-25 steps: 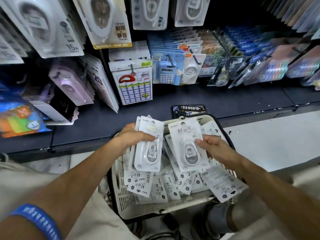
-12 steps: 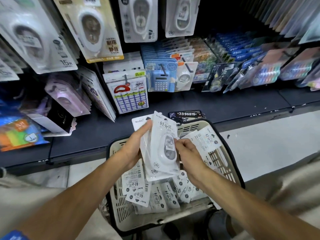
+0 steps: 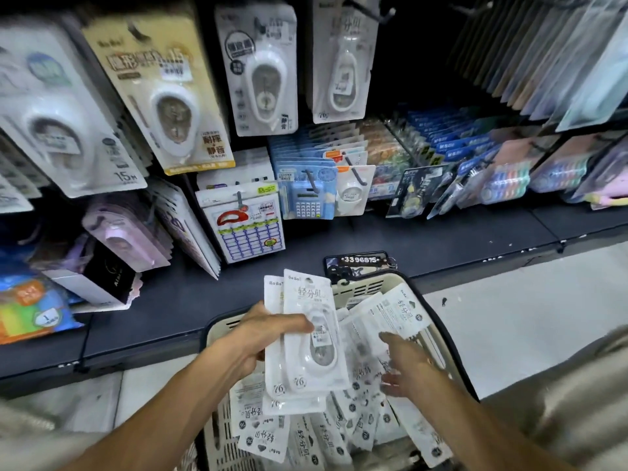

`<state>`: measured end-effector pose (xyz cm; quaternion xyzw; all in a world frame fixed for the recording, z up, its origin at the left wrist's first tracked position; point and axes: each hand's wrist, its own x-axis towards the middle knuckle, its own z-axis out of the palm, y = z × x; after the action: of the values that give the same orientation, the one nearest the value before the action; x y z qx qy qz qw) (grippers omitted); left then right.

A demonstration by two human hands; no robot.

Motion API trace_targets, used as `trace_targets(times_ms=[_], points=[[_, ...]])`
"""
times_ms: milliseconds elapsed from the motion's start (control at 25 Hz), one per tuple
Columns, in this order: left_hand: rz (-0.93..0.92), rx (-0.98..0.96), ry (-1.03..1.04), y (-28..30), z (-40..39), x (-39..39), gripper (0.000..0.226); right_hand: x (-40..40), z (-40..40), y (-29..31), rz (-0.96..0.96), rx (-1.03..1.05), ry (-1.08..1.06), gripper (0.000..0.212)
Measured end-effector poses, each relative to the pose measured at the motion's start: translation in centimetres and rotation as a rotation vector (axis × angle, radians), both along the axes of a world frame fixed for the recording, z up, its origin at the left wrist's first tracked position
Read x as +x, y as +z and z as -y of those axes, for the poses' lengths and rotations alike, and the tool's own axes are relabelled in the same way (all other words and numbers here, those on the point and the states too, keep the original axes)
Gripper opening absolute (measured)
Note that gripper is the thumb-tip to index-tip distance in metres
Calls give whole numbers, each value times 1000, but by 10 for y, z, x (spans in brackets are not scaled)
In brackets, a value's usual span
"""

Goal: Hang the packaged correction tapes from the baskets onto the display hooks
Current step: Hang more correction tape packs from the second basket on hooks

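The right hand [image 3: 404, 367] has let go of the white plastic correction tape packs [image 3: 311, 338] it was touching half a second ago. It has dropped down into the cream plastic basket with the black rim [image 3: 367, 288]. Its fingers are now spread and loose above the pile of loose white tape packs [image 3: 360, 416] lying there, and it holds nothing.

The left hand [image 3: 263, 334] still grips the small stack of packs. The thumb lies across the front pack and the fingers are curled behind. The stack stands almost upright over the near left part of the basket, a little higher against the dark shelf [image 3: 306, 239] than before. The left arm comes in from the lower left, the right arm from the lower right, both bare.

Up above, a white tape pack of the same kind [image 3: 343, 62] hangs on a black metal display hook [image 3: 377, 10], well apart from the hands. More packs on cards hang to its left.
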<state>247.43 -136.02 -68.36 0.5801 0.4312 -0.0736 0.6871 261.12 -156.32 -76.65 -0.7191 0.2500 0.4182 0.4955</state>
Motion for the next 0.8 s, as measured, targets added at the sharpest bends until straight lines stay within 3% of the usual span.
trace_targets(times_ms=[80,240,440,560,720,800], points=[[51,10,51,3,-3,-1,51,10,16,-18,52,4,-32,44],[161,46,138,14,-17,4,60,23,2,-15,259,127,-32,24],[242,143,114,37,-24,16,57,17,-35,65,616,344,-1,12],[331,144,84,75,-24,26,57,10,-47,136,810,514,220,40],[522,28,135,127,-25,30,47,4,-47,191,845,752,567,39],[594,-43,200,144,-27,27,49,0,-52,206,835,823,596,54]])
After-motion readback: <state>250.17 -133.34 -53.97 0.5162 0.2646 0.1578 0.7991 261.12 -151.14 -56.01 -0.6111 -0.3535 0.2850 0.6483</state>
